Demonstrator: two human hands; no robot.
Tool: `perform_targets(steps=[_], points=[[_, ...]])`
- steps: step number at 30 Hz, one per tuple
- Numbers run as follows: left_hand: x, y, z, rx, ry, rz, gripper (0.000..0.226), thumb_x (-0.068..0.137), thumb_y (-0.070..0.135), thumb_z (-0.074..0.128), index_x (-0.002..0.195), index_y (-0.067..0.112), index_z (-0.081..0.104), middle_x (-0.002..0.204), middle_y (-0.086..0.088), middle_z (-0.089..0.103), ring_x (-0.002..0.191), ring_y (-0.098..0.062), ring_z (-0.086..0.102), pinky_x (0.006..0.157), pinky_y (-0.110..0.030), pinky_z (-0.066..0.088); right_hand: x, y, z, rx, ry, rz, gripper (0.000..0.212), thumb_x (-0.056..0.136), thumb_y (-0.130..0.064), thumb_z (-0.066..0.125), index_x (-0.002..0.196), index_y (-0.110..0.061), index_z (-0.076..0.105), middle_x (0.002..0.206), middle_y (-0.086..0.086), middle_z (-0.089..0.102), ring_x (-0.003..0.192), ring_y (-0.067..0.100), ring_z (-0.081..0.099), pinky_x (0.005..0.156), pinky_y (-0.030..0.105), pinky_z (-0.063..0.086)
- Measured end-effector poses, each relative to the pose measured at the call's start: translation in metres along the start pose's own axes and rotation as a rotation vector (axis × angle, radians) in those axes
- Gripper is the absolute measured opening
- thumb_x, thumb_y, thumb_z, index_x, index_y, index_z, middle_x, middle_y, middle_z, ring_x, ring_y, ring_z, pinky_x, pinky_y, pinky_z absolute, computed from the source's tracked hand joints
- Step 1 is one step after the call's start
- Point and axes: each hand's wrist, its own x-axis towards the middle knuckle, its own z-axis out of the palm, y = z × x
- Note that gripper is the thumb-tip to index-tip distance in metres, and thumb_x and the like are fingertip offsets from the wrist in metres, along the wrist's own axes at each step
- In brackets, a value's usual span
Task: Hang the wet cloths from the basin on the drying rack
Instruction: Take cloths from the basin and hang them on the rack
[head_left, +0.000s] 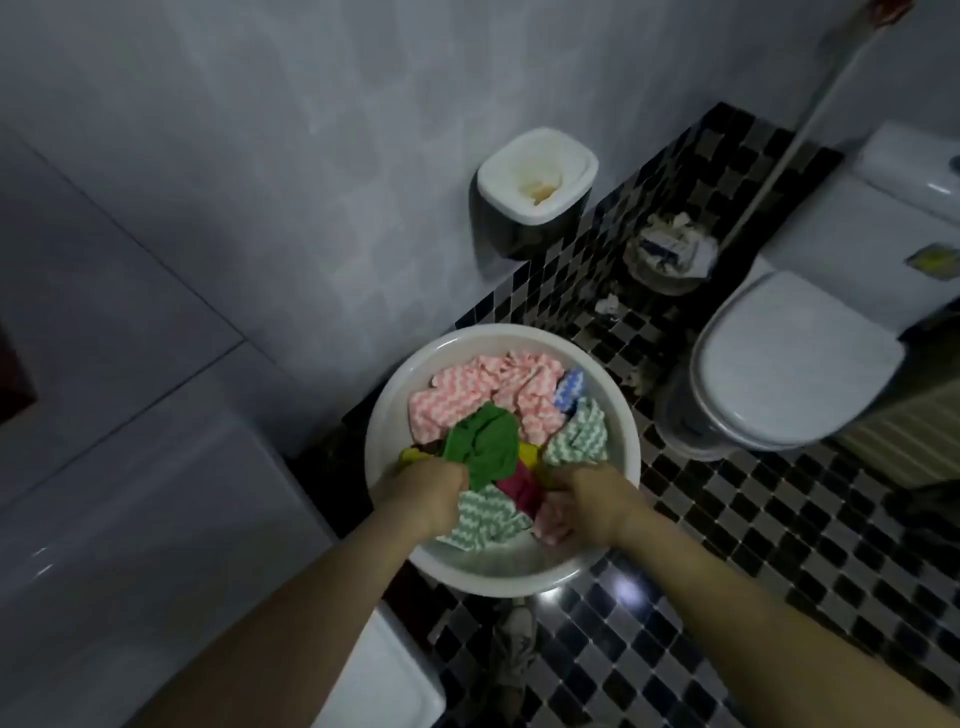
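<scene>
Left hand (430, 491), right hand (597, 501) among cloths (493, 397) in basin (390, 410)

Dim, cold grey-blue cast throughout, low contrast. Light seems to come from above: one hard glare spot on the glossy floor tiles (626, 592) just beside the basin (395, 395), and thin bright streaks on the white surface (44, 561) at left. Wall (311, 130) mottled with faint pale patches. Corners fall dark. Wide-angle bend: wall joints and pole (810, 124) bow near the edges. Detail soft everywhere. Left hand (431, 493) and right hand (592, 501) slightly smeared, fingers indistinct. Green cloth (485, 447) holds its colour best.
</scene>
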Motion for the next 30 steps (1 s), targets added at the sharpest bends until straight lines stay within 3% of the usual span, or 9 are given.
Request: perform_targets(steps=[4,7,9,11,14,17,21,25,30], points=[[0.005,-0.001,0.005,0.14,-0.05,-0.028,0.024,0.089,0.007,0.055,0.11,0.015,0.064,0.107,-0.009,0.061,0.094,-0.029,0.06,0.076,-0.039,0.05,0.014,-0.005,0.013,-0.331,-0.02,0.079,0.043,0.08,-0.037,0.067,0.122,-0.03,0.059,0.12,0.004,0.059,0.116,0.03,0.047,0.093,0.039,0.047],[0.005,-0.004,0.006,0.109,-0.003,-0.086,0.012,0.089,0.008,0.054,0.083,0.011,0.064,0.088,-0.009,0.061,0.087,-0.03,0.061,0.073,-0.038,0.051,0.018,-0.007,0.019,-0.319,0.033,0.132,0.026,0.083,-0.034,0.066,0.105,-0.021,0.069,0.109,0.004,0.063,0.113,0.026,0.05,0.089,0.037,0.047],[0.004,-0.012,0.009,0.034,0.052,-0.104,0.016,0.089,0.015,0.056,0.084,0.011,0.07,0.091,-0.009,0.067,0.089,-0.031,0.064,0.077,-0.038,0.054,0.017,-0.005,0.021,-0.269,0.052,0.132,0.017,0.083,-0.032,0.067,0.092,-0.018,0.072,0.093,0.003,0.066,0.102,0.024,0.058,0.081,0.033,0.05],[0.007,-0.021,0.008,-0.114,0.075,-0.073,0.019,0.088,0.02,0.057,0.085,0.015,0.075,0.093,-0.006,0.071,0.089,-0.028,0.065,0.08,-0.038,0.055,0.016,-0.005,0.016,-0.029,0.071,0.101,0.007,0.083,-0.02,0.066,0.082,-0.014,0.07,0.084,0.006,0.069,0.087,0.023,0.065,0.074,0.029,0.05],[0.009,-0.028,0.001,-0.509,0.096,-0.055,0.021,0.083,0.02,0.061,0.065,0.023,0.071,0.076,0.002,0.066,0.083,-0.018,0.061,0.077,-0.029,0.05,0.012,-0.008,0.001,0.847,0.048,0.163,0.016,0.091,-0.002,0.052,0.08,-0.012,0.058,0.07,0.005,0.061,0.067,0.018,0.06,0.074,0.036,0.056],[0.002,-0.023,-0.016,-1.102,0.169,-0.041,0.023,0.074,0.028,0.058,0.052,0.033,0.062,0.07,-0.005,0.048,0.076,-0.02,0.045,0.072,-0.036,0.039,0.006,-0.017,-0.012,1.488,-0.023,0.253,0.014,0.096,-0.006,0.048,0.091,-0.01,0.059,0.085,0.01,0.063,0.075,0.02,0.064,0.065,0.037,0.06],[-0.008,-0.012,-0.033,-1.406,0.232,0.001,0.024,0.092,0.015,0.058,0.071,0.025,0.064,0.07,-0.001,0.053,0.065,-0.017,0.047,0.068,-0.034,0.039,-0.005,-0.034,-0.02,1.702,-0.15,0.13,0.032,0.087,-0.025,0.063,0.114,-0.006,0.063,0.103,0.013,0.067,0.076,0.022,0.065,0.06,0.032,0.059],[-0.004,-0.005,-0.036,-1.228,0.387,0.037,0.011,0.081,0.034,0.055,0.074,0.038,0.063,0.085,0.0,0.057,0.072,-0.015,0.053,0.069,-0.031,0.043,-0.012,-0.054,-0.032,1.611,-0.181,-0.037,0.047,0.077,-0.016,0.065,0.123,-0.005,0.061,0.098,0.011,0.071,0.07,0.016,0.068,0.054,0.025,0.057],[0.004,-0.009,-0.024,-0.977,0.461,-0.043,0.016,0.083,0.029,0.068,0.072,0.041,0.066,0.093,0.009,0.069,0.086,-0.01,0.066,0.079,-0.025,0.051,-0.003,-0.049,-0.051,1.721,0.016,-0.088,0.026,0.087,0.0,0.056,0.11,-0.003,0.068,0.087,0.01,0.071,0.064,0.013,0.062,0.056,0.025,0.055]])
